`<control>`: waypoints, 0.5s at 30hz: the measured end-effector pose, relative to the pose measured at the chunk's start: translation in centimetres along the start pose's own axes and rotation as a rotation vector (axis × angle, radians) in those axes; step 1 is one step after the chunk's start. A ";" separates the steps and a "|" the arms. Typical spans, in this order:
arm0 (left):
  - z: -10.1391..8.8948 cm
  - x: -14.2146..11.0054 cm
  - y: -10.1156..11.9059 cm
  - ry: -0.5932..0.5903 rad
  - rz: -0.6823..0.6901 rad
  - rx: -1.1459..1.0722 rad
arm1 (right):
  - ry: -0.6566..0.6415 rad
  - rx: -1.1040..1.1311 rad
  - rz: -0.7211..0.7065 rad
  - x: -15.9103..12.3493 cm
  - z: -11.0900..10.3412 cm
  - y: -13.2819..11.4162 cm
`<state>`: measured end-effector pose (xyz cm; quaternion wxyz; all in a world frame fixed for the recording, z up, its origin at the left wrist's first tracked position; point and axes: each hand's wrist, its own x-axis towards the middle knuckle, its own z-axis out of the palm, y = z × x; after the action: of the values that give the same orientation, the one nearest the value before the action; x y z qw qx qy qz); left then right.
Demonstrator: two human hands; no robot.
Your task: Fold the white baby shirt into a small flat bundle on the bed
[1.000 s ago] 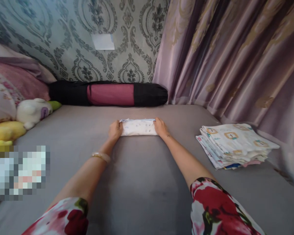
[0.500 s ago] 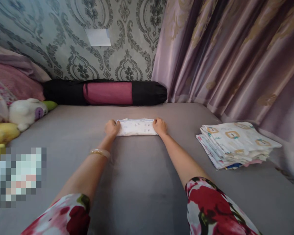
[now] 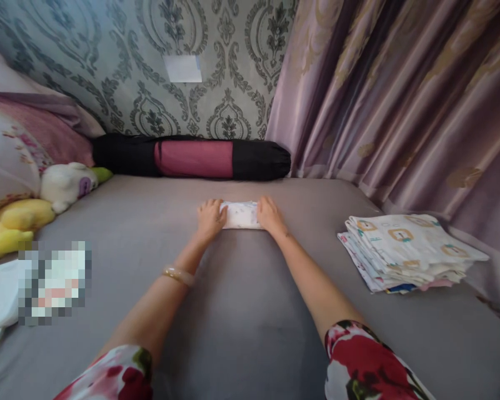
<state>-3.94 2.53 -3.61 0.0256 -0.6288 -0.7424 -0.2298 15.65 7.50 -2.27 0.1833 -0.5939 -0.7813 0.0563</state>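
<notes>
Now the folded white cloth [image 3: 241, 215] lies between both hands, left hand [image 3: 210, 218] and right hand [image 3: 270, 214] fingers flat on its ends.

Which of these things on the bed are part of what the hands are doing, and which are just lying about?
In hand:
left hand and right hand, flat on the ends of the folded white cloth
stack of folded cloths, at the right

Lying about:
black and pink roll bag
soft toys
pillows
curtain
</notes>
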 end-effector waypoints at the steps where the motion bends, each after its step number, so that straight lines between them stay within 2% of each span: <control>1: 0.2 -0.5 0.7 -0.046 0.080 0.001 | -0.022 0.013 -0.120 -0.6 0.3 -0.9; 3: 0.5 -1.2 1.6 -0.125 0.172 0.013 | -0.092 0.025 -0.276 -1.6 0.9 -2.4; 5: 0.9 -1.5 2.0 -0.175 0.185 0.033 | -0.165 0.031 -0.325 -2.2 1.5 -3.3; 11: 1.8 -1.1 1.4 -0.277 0.142 0.090 | -0.265 0.038 -0.295 -1.6 2.7 -3.3; 15: 2.3 -0.8 1.1 -0.297 0.102 0.085 | -0.270 0.026 -0.290 -1.4 3.3 -3.1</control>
<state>-2.10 2.77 -5.61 -0.0464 -0.6911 -0.7142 -0.1012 11.97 5.74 -4.70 0.0907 -0.4600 -0.8753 0.1186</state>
